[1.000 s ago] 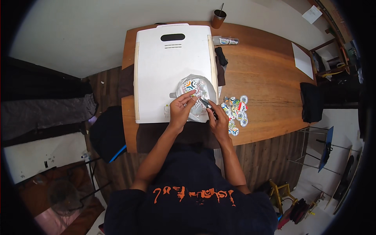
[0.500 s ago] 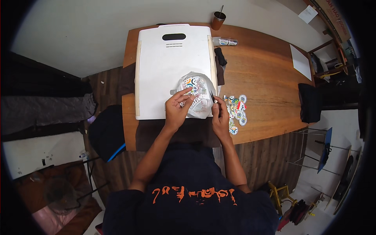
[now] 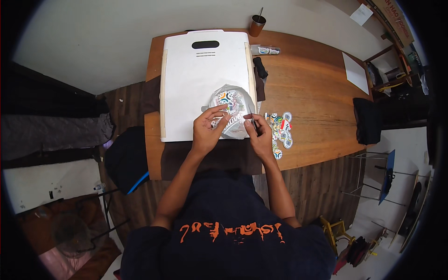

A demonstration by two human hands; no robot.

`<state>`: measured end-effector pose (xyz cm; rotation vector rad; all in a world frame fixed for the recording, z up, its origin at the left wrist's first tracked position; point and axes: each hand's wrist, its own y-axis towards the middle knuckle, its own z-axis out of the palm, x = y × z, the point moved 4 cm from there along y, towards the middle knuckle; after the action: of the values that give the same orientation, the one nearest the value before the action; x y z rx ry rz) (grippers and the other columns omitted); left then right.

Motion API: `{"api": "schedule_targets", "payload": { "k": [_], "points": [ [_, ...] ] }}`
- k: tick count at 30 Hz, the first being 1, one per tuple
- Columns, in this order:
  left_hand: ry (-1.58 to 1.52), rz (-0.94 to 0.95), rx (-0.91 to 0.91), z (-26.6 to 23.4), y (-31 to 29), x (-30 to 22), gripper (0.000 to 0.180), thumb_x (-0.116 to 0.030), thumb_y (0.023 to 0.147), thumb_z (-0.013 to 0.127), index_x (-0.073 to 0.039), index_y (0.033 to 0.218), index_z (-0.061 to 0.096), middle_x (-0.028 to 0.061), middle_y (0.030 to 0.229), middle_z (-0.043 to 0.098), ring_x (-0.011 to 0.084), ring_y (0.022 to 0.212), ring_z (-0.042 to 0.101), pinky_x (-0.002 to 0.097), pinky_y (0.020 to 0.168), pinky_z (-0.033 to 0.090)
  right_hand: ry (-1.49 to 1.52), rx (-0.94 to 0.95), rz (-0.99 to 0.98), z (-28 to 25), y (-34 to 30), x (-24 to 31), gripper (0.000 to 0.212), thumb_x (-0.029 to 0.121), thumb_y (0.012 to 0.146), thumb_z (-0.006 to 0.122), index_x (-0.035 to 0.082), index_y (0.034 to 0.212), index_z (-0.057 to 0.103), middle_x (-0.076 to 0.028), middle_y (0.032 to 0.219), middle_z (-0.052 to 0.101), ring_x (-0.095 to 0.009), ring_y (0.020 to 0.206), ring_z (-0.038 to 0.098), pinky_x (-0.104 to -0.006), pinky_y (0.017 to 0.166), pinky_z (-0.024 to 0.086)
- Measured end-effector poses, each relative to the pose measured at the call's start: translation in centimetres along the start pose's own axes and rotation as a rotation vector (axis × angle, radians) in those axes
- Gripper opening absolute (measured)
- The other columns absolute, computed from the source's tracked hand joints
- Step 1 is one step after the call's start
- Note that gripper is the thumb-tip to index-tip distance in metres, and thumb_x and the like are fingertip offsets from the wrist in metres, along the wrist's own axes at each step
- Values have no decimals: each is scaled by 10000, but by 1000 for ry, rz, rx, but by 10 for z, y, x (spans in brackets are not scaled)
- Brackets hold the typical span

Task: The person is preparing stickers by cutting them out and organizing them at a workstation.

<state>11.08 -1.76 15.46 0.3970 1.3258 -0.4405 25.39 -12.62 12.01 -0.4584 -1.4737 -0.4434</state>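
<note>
A clear plastic bag (image 3: 239,95) with white lettering and colourful round stickers (image 3: 226,97) inside lies over the near right part of a white board (image 3: 200,88). Over the bag's left side is my left hand (image 3: 206,133), its thumb and forefinger apart and its fingertips on or just above the plastic. At the bag's right edge my right hand (image 3: 261,137) is closed on a slim dark tool (image 3: 253,123), mostly hidden by the fingers; its kind is unclear. Next to this hand, several loose cut-out stickers (image 3: 281,130) are spread on the wooden table (image 3: 312,88).
Beyond the board's far right corner stands a brown cup (image 3: 257,27) with a stick in it. A packet of stickers (image 3: 266,50) and a small black item (image 3: 260,67) lie along the board's right side. White paper (image 3: 355,72) and black cloth (image 3: 366,121) are at the table's right end.
My right hand has shifted slightly left, its thumb now over the bag's edge, and the dark tool shows less. My left hand keeps nearly the same place on the bag.
</note>
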Motion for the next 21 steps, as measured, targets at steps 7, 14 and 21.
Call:
{"api": "schedule_targets", "payload": {
  "k": [7,14,21],
  "points": [
    [59,23,141,-6,0,-13,350,49,891,695,63,1229,607,104,1080,687,124,984,646,243,876,519,23,176,88,9,8,10,128,125,954,681,8,996,654,70,821,593,34,659,379,-166,550,263],
    [27,157,-4,-6,-8,-22,599,38,878,712,5,1395,412,136,1317,510,219,1124,602,328,1000,483,133,42,44,25,-9,28,105,116,961,672,15,958,644,84,756,562,22,652,434,-165,568,313],
    [-276,-68,90,5,-27,-2,235,31,946,635,21,1172,571,75,1132,612,147,1046,627,271,919,498,208,-68,-7,33,-14,30,125,127,970,669,7,975,635,61,782,585,20,680,459,-162,582,338]
  ]
}}
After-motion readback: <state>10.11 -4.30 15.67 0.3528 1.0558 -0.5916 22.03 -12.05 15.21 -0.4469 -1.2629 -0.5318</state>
